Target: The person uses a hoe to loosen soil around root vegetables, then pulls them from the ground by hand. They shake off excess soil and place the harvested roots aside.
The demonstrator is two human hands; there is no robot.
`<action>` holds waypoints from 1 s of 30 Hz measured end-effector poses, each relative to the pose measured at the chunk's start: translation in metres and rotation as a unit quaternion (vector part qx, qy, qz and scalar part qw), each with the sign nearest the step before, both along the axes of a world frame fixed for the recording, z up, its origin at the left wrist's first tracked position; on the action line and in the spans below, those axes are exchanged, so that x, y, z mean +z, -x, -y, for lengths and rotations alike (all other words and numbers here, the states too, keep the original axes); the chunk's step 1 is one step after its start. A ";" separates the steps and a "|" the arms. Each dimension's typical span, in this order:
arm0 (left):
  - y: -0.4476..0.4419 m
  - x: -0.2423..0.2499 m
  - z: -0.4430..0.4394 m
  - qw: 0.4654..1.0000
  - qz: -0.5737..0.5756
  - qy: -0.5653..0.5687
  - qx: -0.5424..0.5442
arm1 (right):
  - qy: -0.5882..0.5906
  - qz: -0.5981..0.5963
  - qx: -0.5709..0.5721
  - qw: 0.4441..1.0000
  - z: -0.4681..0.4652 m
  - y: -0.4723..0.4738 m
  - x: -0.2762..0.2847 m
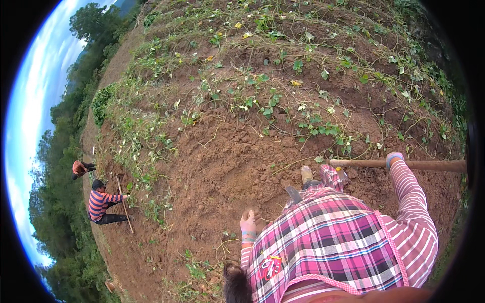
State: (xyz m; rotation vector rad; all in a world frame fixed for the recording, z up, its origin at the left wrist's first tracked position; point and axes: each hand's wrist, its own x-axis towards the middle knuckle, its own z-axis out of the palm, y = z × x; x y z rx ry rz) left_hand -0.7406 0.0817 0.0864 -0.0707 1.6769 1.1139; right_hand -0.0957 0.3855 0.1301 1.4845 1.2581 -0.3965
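Observation:
My right hand (pixel 395 157), in a light glove with a bluish cuff, is closed around a long wooden tool handle (pixel 360 163). The handle runs sideways to the right rim, where the view cuts it off. Lower and to the left, my gloved left hand (pixel 249 226) is over the loose brown soil (pixel 216 178), its fingers partly curled; whether they hold anything is unclear. A flat dark piece (pixel 293 194), perhaps a blade, shows beside my plaid apron (pixel 333 235). My shoe (pixel 306 174) rests on the soil near the handle's blunt end.
Leafy trailing vines (pixel 318 127) spread over the ridged ground ahead. At the left, a person in a striped top (pixel 102 202) bends with a long-handled tool (pixel 124 204). Another person (pixel 80 168) stoops farther off. Trees (pixel 60 181) border the field.

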 end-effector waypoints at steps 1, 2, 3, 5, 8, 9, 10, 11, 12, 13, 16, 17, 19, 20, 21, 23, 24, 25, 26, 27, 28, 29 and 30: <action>0.017 -0.004 -0.014 1.000 -0.004 -0.011 0.009 | 0.011 -0.006 -0.015 1.000 -0.003 0.011 0.002; 0.035 -0.013 -0.028 0.999 -0.043 -0.005 -0.020 | 0.018 -0.009 -0.021 1.000 -0.007 0.023 0.009; 0.048 -0.022 -0.031 1.000 -0.027 -0.002 -0.002 | 0.007 -0.018 0.006 1.000 -0.009 0.036 0.018; 0.075 -0.048 -0.041 0.997 -0.082 0.003 -0.007 | 0.048 -0.031 0.065 0.996 -0.036 0.076 0.036; 0.121 -0.080 -0.046 0.991 -0.110 0.079 0.012 | 0.021 -0.037 0.174 0.984 -0.083 0.129 0.072; 0.141 -0.086 -0.048 0.988 -0.138 0.073 0.010 | 0.000 -0.031 0.183 0.983 -0.104 0.146 0.088; 0.156 -0.091 -0.050 0.983 -0.140 0.115 0.021 | 0.020 -0.002 0.182 0.983 -0.120 0.156 0.109; 0.178 -0.096 -0.057 0.990 -0.090 0.084 0.070 | 0.003 0.018 0.163 0.986 -0.142 0.176 0.124; 0.200 -0.103 -0.069 0.989 -0.106 0.076 0.075 | 0.023 0.012 0.181 0.983 -0.162 0.190 0.145; 0.222 -0.110 -0.084 0.989 -0.112 0.084 0.057 | 0.002 0.027 0.180 0.983 -0.179 0.211 0.161; 0.304 -0.133 -0.145 0.988 -0.118 0.089 0.039 | -0.022 0.054 0.150 0.987 -0.222 0.290 0.204; 0.330 -0.137 -0.165 0.991 -0.102 0.077 0.030 | -0.021 0.053 0.139 0.989 -0.226 0.317 0.213; 0.389 -0.143 -0.211 0.997 -0.037 0.061 0.025 | -0.030 0.076 0.141 0.987 -0.256 0.385 0.228; 0.426 -0.139 -0.229 0.999 0.037 0.023 -0.010 | -0.061 0.078 0.154 0.983 -0.265 0.415 0.231; 0.447 -0.134 -0.244 0.999 -0.009 0.033 0.002 | -0.072 0.064 0.156 0.983 -0.278 0.441 0.233; 0.501 -0.116 -0.279 0.997 -0.055 0.048 0.021 | -0.101 0.047 0.168 0.979 -0.318 0.490 0.229; 0.522 -0.101 -0.291 0.996 -0.052 0.063 0.019 | -0.113 0.037 0.171 0.978 -0.334 0.504 0.226; 0.546 -0.091 -0.305 0.997 -0.041 0.066 0.018 | -0.125 0.028 0.168 0.977 -0.343 0.517 0.221; 0.566 -0.079 -0.317 0.996 -0.057 0.070 0.027 | -0.122 -0.011 0.146 0.982 -0.352 0.524 0.216; 0.584 -0.069 -0.329 0.995 -0.062 0.058 0.044 | -0.144 -0.041 0.086 0.985 -0.357 0.529 0.209; 0.601 -0.061 -0.338 0.993 -0.055 0.069 0.075 | -0.160 -0.078 0.034 0.983 -0.363 0.534 0.198; 0.614 -0.055 -0.346 0.991 -0.081 0.076 0.078 | -0.140 -0.042 0.034 0.989 -0.369 0.540 0.185; 0.626 -0.053 -0.351 0.993 -0.078 0.062 0.066 | -0.111 0.006 0.032 0.993 -0.371 0.547 0.168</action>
